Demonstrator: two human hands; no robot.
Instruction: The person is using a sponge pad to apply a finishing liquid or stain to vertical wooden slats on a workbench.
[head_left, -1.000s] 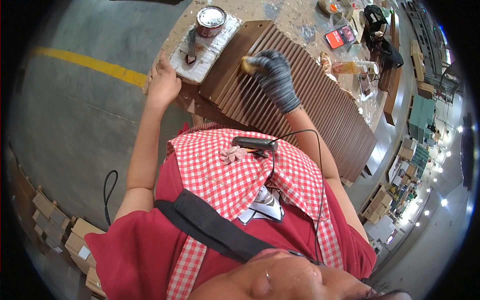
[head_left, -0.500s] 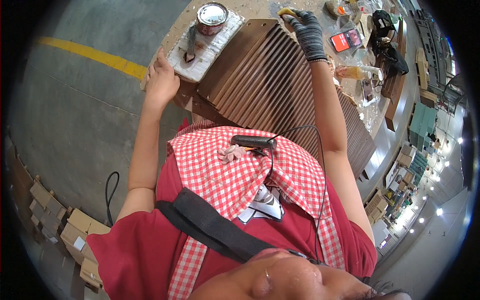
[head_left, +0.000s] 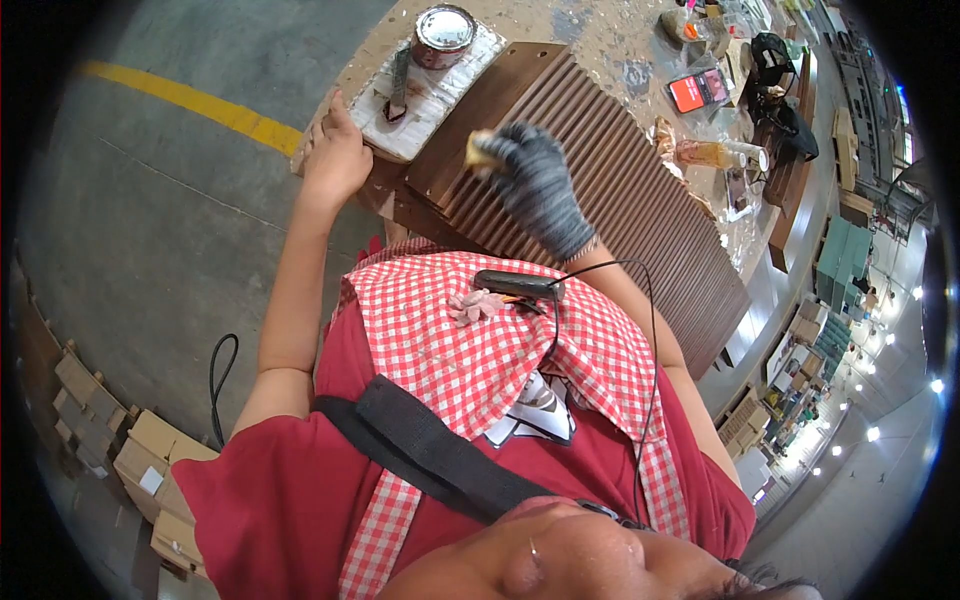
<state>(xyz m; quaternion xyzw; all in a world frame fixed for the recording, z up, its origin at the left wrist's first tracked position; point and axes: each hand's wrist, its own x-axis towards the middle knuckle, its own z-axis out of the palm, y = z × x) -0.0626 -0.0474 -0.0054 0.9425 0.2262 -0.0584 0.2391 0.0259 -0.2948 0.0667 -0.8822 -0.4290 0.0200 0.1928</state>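
My right hand (head_left: pixel 540 190), in a grey knitted glove, is closed around a small yellow sponge (head_left: pixel 481 152). Slightly smeared by motion, it is over the near-left part of a brown ribbed wooden panel (head_left: pixel 640 200). My bare left hand (head_left: pixel 338 158) lies at the table's left edge with fingers loosely stretched, holding nothing that I can see. Just right of it is a white, stained board (head_left: pixel 455 100). On that board stand a metal tin (head_left: pixel 443 38) with a shiny top and a brush (head_left: pixel 399 85) with dark bristles.
Beyond the panel, the worktable (head_left: pixel 610 50) bears a red-and-black packet (head_left: pixel 698 91), bottles of amber liquid (head_left: pixel 705 153) and a black bag (head_left: pixel 790 130). A thin black cable (head_left: pixel 648 300) hangs across my right forearm. Cardboard boxes (head_left: pixel 165 455) stand on the floor at lower left.
My right hand has swept from the panel's far edge toward me and to the left, with the sponge still in it. The left hand stays by the board.
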